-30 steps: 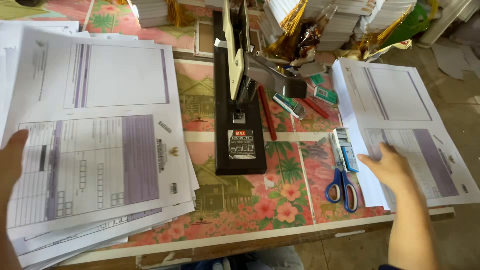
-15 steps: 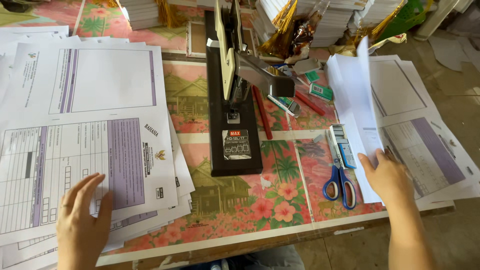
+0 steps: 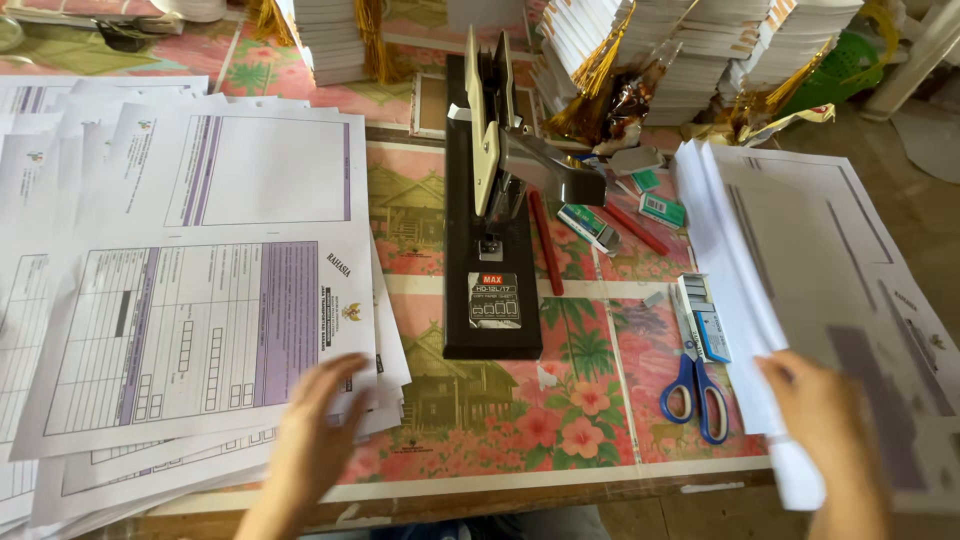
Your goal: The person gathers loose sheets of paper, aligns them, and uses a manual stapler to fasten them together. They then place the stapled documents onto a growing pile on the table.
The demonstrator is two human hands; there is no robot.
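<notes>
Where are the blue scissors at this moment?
The blue scissors lie on the flowered tablecloth, right of the black stapler, just beside the right paper stack.

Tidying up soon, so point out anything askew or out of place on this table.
The left paper stack is fanned out unevenly, its corners overhanging the table edge beside the left hand. Blue-handled scissors and small staple boxes lie scattered by the big stapler.

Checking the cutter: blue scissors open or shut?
Shut. The blue scissors lie flat on the table, blades together, between the stapler and the right stack.
</notes>
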